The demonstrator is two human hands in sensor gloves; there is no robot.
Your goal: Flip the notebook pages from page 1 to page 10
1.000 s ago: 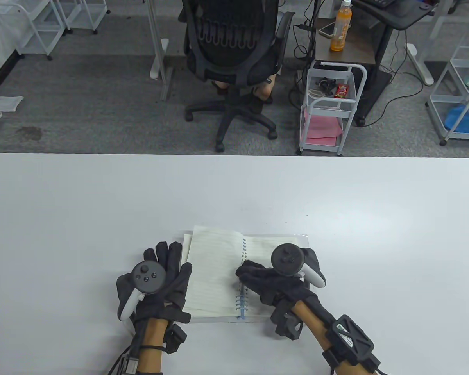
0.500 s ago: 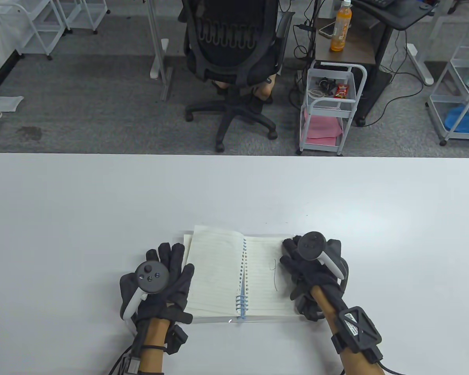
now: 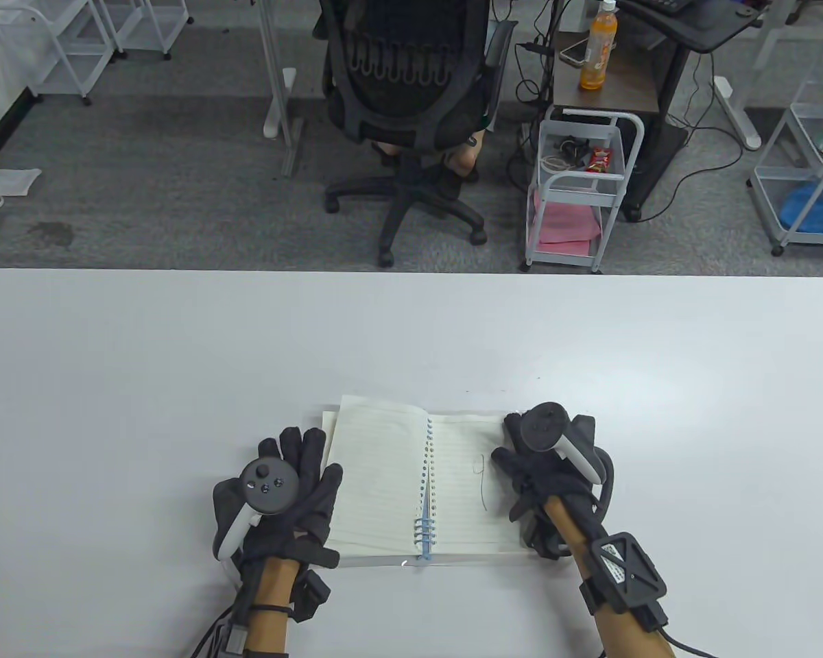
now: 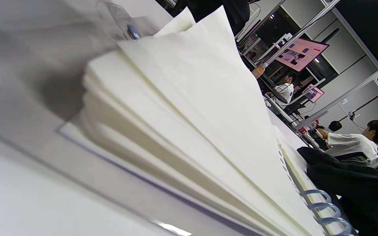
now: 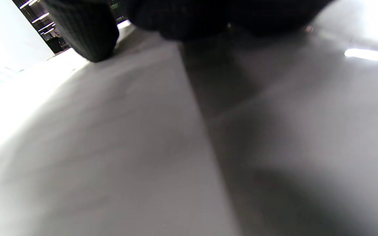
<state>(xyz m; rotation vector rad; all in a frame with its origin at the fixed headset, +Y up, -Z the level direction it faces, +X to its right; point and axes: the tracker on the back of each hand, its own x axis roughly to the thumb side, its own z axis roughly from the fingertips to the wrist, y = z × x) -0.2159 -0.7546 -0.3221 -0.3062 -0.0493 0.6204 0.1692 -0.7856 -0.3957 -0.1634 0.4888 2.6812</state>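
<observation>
A spiral notebook [image 3: 411, 480] lies open on the white table [image 3: 178, 356], near its front edge. Its left pages curl up a little; the right page carries a small pen mark. My left hand [image 3: 295, 486] lies flat, fingers spread, on the notebook's left edge. My right hand [image 3: 521, 466] rests on the right page's outer edge, fingers bent; whether it pinches a page is hidden under the tracker. The left wrist view shows the fanned left pages [image 4: 189, 124] and blue spiral [image 4: 323, 203] close up. The right wrist view shows only blurred dark glove [image 5: 87, 29] over grey surface.
Beyond the table's far edge stand a black office chair [image 3: 411, 103], a small white cart [image 3: 579, 192] and a side table with an orange bottle [image 3: 598, 48]. White wire racks [image 3: 809, 164] stand at the right.
My right hand moved from the spiral, where it laid a page over to the left, across to the right page's outer edge. In the last half second it barely shifted. The left hand stayed put.
</observation>
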